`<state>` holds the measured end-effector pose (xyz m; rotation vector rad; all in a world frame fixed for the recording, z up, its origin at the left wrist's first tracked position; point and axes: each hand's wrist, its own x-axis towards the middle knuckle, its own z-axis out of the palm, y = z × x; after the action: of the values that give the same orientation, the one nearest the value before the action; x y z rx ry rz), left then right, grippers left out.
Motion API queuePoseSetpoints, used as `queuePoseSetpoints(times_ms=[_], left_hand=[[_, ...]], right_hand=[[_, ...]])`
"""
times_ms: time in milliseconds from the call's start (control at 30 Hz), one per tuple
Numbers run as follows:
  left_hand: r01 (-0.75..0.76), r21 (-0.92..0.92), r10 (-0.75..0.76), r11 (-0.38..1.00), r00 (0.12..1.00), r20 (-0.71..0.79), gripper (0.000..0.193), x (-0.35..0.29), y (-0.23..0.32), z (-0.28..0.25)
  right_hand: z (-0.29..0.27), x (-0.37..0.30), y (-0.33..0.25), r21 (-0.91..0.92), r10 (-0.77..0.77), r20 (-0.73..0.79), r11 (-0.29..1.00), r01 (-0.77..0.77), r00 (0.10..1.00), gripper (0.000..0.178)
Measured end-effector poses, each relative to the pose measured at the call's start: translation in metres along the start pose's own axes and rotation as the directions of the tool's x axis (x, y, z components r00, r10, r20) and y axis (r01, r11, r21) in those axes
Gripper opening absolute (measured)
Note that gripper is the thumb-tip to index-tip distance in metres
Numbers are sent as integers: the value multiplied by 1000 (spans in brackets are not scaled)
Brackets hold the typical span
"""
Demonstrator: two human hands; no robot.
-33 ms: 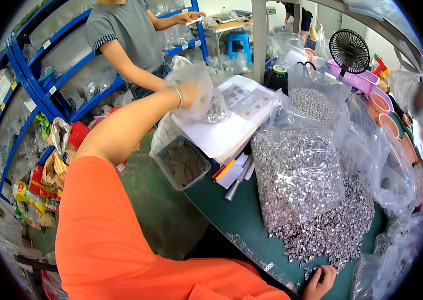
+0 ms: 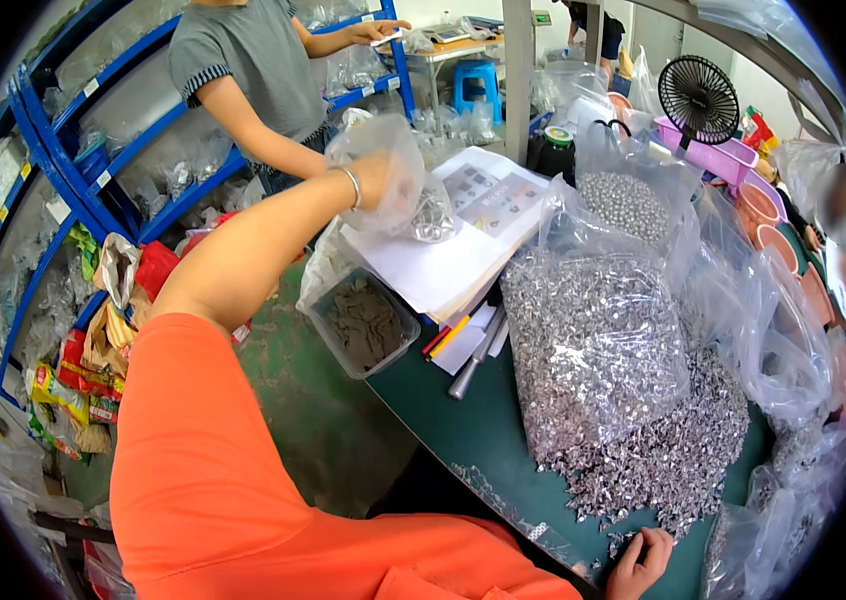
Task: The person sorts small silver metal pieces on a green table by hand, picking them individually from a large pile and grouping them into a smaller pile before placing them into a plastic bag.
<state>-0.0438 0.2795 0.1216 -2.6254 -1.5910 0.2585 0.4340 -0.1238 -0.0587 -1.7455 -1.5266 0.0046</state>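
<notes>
My left hand [image 2: 375,183] is stretched far out, inside or behind a cloudy plastic bag [image 2: 408,165]; the film blurs its fingers. Shiny silver pieces [image 2: 433,215] lie in the bag's lower part, above white papers. A co-worker's forearm [image 2: 288,155] reaches down to the same spot, and that hand is hidden. At the green table's front edge rests my right hand [image 2: 643,563], fingers loosely bent, thumb apart, nothing visible in it. Just beyond it spreads a heap of small silver metal pieces [image 2: 688,450], partly under a large clear bag of metal pieces [image 2: 593,340].
A grey tub [image 2: 368,325] with a dark cloth sits by the table corner. Printed sheets [image 2: 498,200], pens and a metal-handled tool [image 2: 473,370] lie beside it. Behind are a bag of silver beads [image 2: 623,205], a black fan [image 2: 700,100] and a pink basket [image 2: 723,155]. Blue shelves [image 2: 148,60] stand left.
</notes>
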Motion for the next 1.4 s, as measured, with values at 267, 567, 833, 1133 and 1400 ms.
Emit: queuePoseSetpoints(times_ms=[267,567,833,1133,1400], left_hand=[[-225,-755,-549,616,564,-616,25,-61,47,-47],[-449,-880,3,151,891,-454,60,-99,271,63],[-541,-804,49,247,836,-547,50,-87,322,87],[-618,-744,68,255,779,-624,48,-86,321,82],[-654,-736,36,175,751,-659,53,-83,326,84]], right_hand=[[10,21,2,71,-40,-140,996,50,989,11],[56,110,-104,589,-288,-74,760,275,955,24],[76,98,-78,804,-189,20,587,96,982,21],[77,95,-79,882,-126,58,472,8,990,17],[75,97,-80,890,-104,-5,452,51,995,19]])
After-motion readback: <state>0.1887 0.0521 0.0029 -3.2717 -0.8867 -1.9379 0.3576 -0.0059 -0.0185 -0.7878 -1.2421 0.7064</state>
